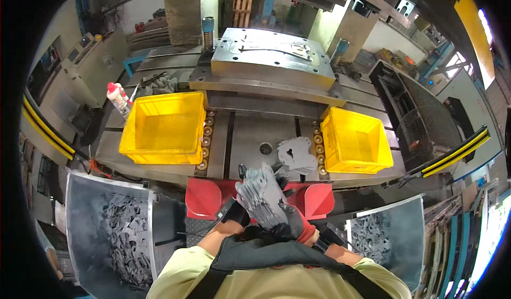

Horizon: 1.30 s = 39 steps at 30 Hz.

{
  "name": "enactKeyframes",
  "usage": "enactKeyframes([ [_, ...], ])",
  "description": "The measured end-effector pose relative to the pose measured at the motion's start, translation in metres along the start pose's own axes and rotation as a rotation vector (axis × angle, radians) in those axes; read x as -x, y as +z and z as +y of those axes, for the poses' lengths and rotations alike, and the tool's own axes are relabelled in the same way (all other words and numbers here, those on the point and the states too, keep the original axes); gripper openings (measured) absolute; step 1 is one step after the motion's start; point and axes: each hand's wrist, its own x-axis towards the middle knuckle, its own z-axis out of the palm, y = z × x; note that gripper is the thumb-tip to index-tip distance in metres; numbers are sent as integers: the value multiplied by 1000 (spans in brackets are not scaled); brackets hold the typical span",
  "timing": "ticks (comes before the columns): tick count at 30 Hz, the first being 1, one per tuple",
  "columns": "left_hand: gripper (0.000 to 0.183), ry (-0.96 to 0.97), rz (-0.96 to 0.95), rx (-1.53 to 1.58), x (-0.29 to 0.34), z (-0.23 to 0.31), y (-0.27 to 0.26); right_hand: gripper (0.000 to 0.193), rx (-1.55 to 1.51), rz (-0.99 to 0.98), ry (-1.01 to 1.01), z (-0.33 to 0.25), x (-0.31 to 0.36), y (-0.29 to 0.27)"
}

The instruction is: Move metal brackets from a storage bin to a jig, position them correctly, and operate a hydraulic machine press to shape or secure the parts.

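Close to my body I hold a thick stack of flat grey metal plates (262, 193), tilted, with their edges fanned out on the left. My left hand (242, 171), in a dark glove, is closed on the stack and mostly hidden by it. My right hand (292, 220), in a dark glove with a red cuff, grips the stack's right lower side. Just beyond my hands, a smaller pile of the same grey plates (298, 156) lies on the steel press table (247, 134). Red guards (204, 198) stand at the table's front edge, partly behind the stack.
Yellow bins stand at left (165, 131) and right (354, 142) on the table. Behind them sits a large steel die block (271, 67) between two spring posts. Large metal bins of grey pieces flank me, left (109, 232) and right (410, 235). A bottle (118, 99) stands beside the left bin.
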Motion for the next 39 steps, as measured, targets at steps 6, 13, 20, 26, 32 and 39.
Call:
enactKeyframes([
  [6, 90, 26, -44, 97, -57, 19, -4, 53, 452, 227, -252, -11, -23, 11],
  [13, 89, 150, -30, 387, -117, 28, -2, 52, 1187, 613, -353, -66, 12, 43],
  [20, 87, 279, 54, 550, -126, 42, -27, 76, 2245, 723, -718, -59, -102, 83],
  [26, 70, 368, 421, 631, -112, 13, -66, 73, 2162, 615, -454, -101, -144, 60],
  [32, 64, 371, 328, 708, -100, 14, -91, 73, 2083, 523, 68, -161, -203, 37],
  [39, 59, 342, 442, 819, -101, 43, -67, 77, 2082, 391, 491, -177, -245, 77],
])
